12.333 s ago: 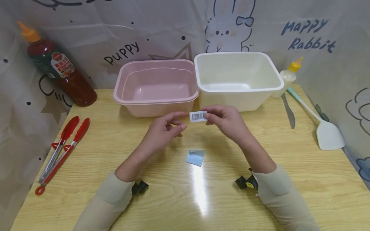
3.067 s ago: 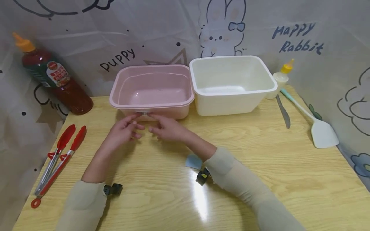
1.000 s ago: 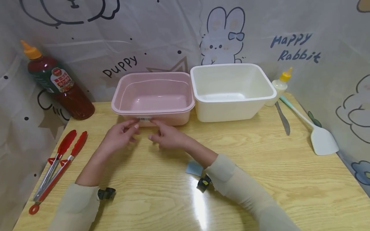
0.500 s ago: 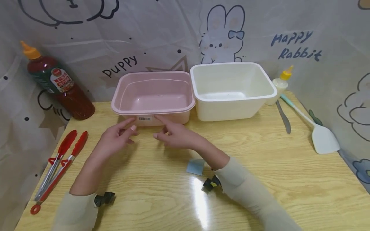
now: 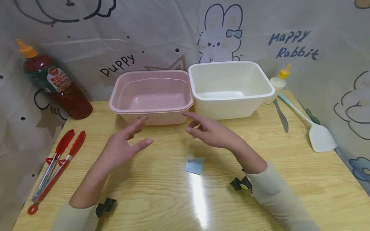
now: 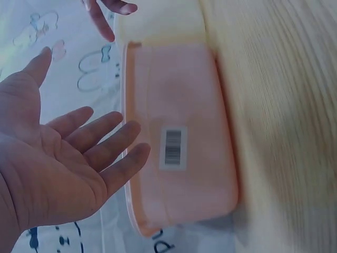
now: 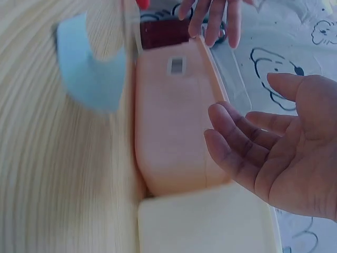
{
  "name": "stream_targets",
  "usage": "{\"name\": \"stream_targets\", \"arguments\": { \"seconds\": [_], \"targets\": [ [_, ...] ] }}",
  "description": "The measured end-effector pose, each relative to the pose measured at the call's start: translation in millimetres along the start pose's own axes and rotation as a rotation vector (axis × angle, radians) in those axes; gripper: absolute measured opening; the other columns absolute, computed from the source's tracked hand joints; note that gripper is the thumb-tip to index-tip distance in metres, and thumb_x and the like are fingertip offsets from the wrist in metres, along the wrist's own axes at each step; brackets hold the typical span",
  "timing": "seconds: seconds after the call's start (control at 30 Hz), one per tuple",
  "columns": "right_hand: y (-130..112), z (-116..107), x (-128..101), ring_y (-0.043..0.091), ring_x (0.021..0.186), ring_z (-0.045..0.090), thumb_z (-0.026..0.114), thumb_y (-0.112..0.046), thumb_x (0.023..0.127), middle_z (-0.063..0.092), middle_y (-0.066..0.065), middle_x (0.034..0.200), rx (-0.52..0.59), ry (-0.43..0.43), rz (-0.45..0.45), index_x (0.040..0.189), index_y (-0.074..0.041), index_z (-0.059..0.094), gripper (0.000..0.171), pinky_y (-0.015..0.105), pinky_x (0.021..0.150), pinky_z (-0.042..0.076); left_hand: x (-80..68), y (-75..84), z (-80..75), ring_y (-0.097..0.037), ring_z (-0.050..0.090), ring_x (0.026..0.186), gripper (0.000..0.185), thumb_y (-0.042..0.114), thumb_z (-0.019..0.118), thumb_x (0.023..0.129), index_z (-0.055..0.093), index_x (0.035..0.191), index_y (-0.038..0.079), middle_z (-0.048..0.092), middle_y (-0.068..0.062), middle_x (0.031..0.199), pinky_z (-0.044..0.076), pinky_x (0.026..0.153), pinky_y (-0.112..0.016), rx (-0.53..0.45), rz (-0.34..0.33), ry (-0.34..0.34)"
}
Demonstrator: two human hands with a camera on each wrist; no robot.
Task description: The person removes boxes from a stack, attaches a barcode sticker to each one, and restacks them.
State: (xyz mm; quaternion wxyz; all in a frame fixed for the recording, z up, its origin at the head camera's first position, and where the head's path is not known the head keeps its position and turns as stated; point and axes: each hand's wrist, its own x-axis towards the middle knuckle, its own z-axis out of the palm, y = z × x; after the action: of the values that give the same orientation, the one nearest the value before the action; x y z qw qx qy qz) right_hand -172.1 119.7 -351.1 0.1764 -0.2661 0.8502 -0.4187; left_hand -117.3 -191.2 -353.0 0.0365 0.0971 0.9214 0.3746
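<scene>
A: I'm watching from the head camera. What does my left hand have in its grip?

B: Nothing. Its grip is wide, fingers spread and fairly straight, hanging over the pale wooden bench just in front of the pink rectangular plastic tub.

A: And my right hand?

B: Also holding nothing, fingers relaxed, forefinger stretched toward the right front corner of the pink tub. I cannot tell whether it touches.

A: Where is the small white barcode sticker?

B: I see it stuck flat on the tub's front wall, below the rim; my left fingertips are just beside it, apart from it.

A: What else is near?

B: A small blue square of paper lies on the bench between my forearms. The white rectangular plastic tub stands right beside the pink one.
</scene>
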Motion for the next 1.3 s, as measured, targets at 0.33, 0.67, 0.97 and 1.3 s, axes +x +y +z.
{"name": "stream_targets", "arguments": {
  "seconds": [0.33,0.67,0.97,1.3],
  "targets": [
    [28.5,-17.8,-32.7,0.024,0.092,0.069,0.058,-0.033,0.104,0.071,0.003,0.12,-0.122,0.062,0.033,0.154,-0.024,0.044,0.053,0.034,0.077,0.055,8.6,18.6,28.7,-0.039,0.052,0.137,0.089,0.056,0.079,0.082,0.035,0.157,0.038,0.05,-0.01,0.155,0.044,0.108,-0.06,0.115,0.076,-0.064],
    [50.6,-7.9,-43.2,0.018,0.095,0.069,0.061,-0.029,0.102,0.073,0.006,0.119,-0.166,0.004,0.026,0.145,-0.013,0.056,0.046,0.034,0.082,0.056,20.5,27.4,65.6,-0.025,0.057,0.135,0.076,0.06,0.076,0.083,0.048,0.15,0.037,0.057,0.004,0.149,0.049,0.104,-0.054,0.275,0.141,-0.126],
    [62.4,17.8,-31.9,0.012,0.098,0.07,0.068,-0.03,0.097,0.074,-0.003,0.106,-0.27,-0.175,0.025,0.132,-0.015,0.066,0.038,0.032,0.089,0.057,26.2,35.1,93.6,-0.021,0.063,0.127,0.062,0.053,0.078,0.084,0.059,0.141,0.038,0.064,0.008,0.141,0.054,0.095,-0.048,0.342,0.114,-0.233],
    [55.0,27.5,-24.8,0.004,0.082,0.061,0.069,-0.019,0.096,0.07,-0.01,0.089,-0.309,-0.225,-0.003,0.105,-0.017,0.074,0.011,0.025,0.077,0.053,32.0,39.1,97.4,-0.022,0.066,0.117,0.055,0.052,0.077,0.086,0.063,0.137,0.036,0.065,0.01,0.138,0.055,0.083,-0.044,0.368,0.109,-0.252]
  ]
}}
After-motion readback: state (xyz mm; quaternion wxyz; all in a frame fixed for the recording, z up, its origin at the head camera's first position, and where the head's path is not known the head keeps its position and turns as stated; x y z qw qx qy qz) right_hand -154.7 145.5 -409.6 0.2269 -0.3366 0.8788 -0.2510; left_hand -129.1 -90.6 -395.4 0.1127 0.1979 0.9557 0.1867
